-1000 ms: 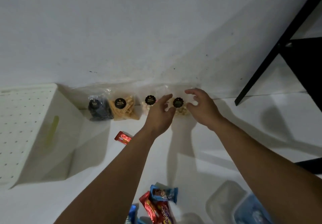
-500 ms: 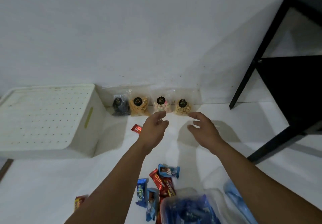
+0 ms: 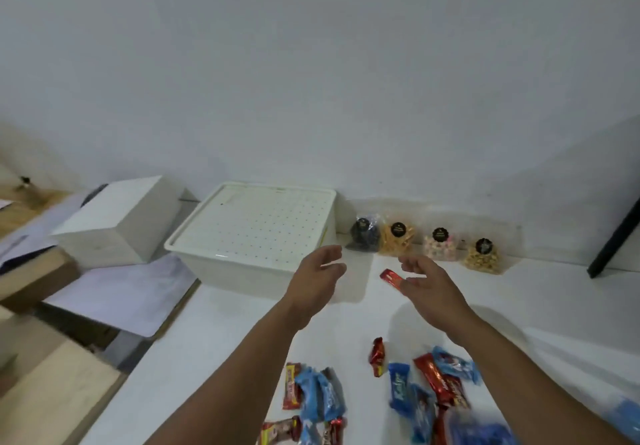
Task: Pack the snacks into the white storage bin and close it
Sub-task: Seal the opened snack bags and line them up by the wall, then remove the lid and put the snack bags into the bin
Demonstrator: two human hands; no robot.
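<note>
Snacks are all outside the white storage bin (image 3: 252,233), so by my reading the packing has not begun. The bin sits at the back of the counter (image 3: 214,333) against the wall, its dotted lid (image 3: 256,223) on. Four clear bags (image 3: 426,243) line the wall to its right; loose wrapped bars (image 3: 377,389) lie in front, and one red bar (image 3: 390,277) sits nearer the bin. Both the left hand (image 3: 317,283) and the right hand (image 3: 424,285) hover beside the bin, grip wide and holding nothing. Left to do: lift the lid, load everything, close up.
</note>
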